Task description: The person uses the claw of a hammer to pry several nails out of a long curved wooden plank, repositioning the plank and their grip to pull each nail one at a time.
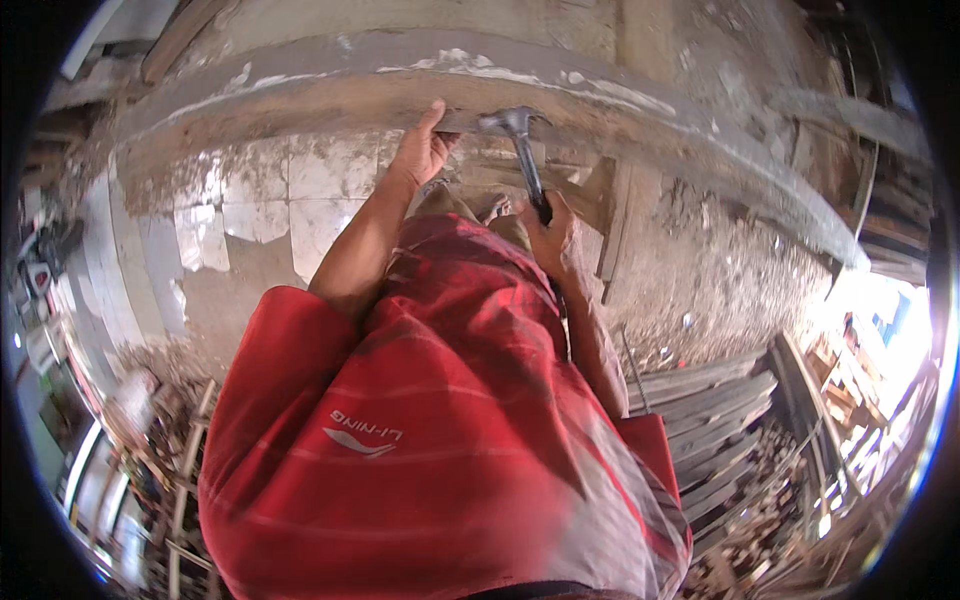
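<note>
My right hand is wrapped round the dark grip of a claw hammer. Its metal head is raised in front of the near edge of a long wooden beam, apart from my left hand. At that same edge, my left hand has its thumb pointing up and its fingers curled. A small dark, reddish flat edge shows between thumb and fingers; what it belongs to is hard to make out. The beam runs across the view, brown on its near face, grey with white smears on top.
Below the beam lies a worn floor with pale tiles. A narrow board stands right of my right hand. Stacked planks and wood scraps lie at the lower right. A ladder-like wooden frame is at the lower left.
</note>
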A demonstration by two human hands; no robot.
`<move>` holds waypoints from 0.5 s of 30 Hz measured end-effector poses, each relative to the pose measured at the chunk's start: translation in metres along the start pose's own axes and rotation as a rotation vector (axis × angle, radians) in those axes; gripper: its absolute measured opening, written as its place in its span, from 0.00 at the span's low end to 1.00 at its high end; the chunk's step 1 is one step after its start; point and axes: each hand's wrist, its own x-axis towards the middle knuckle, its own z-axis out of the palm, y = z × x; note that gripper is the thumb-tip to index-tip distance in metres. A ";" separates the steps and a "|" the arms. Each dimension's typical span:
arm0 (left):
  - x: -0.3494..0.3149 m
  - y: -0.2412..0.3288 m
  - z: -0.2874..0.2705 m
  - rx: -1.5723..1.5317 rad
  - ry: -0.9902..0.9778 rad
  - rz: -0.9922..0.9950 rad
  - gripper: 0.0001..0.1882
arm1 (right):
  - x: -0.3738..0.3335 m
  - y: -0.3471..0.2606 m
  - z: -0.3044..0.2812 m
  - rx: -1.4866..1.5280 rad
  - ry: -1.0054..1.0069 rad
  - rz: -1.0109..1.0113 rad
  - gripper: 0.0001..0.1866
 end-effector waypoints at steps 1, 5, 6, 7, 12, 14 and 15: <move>0.002 0.002 0.001 -0.001 0.009 0.014 0.18 | 0.003 -0.003 0.002 -0.047 -0.032 -0.051 0.27; 0.001 0.000 0.001 -0.096 -0.010 0.049 0.21 | 0.007 -0.037 0.007 0.457 -0.174 -0.049 0.26; -0.002 0.002 0.010 -0.149 -0.010 0.050 0.21 | 0.012 -0.027 0.017 0.365 -0.154 -0.047 0.26; -0.006 0.005 0.014 -0.201 -0.011 0.052 0.22 | 0.014 -0.021 0.025 0.347 -0.115 -0.034 0.26; -0.011 0.007 -0.003 -0.078 -0.053 0.116 0.24 | 0.033 -0.018 0.058 0.333 -0.083 -0.020 0.23; -0.011 0.003 -0.009 -0.055 -0.006 0.136 0.24 | 0.041 -0.009 0.074 0.460 -0.109 0.024 0.23; -0.011 0.004 -0.005 -0.040 0.008 0.153 0.24 | 0.049 -0.002 0.086 0.502 -0.116 0.094 0.22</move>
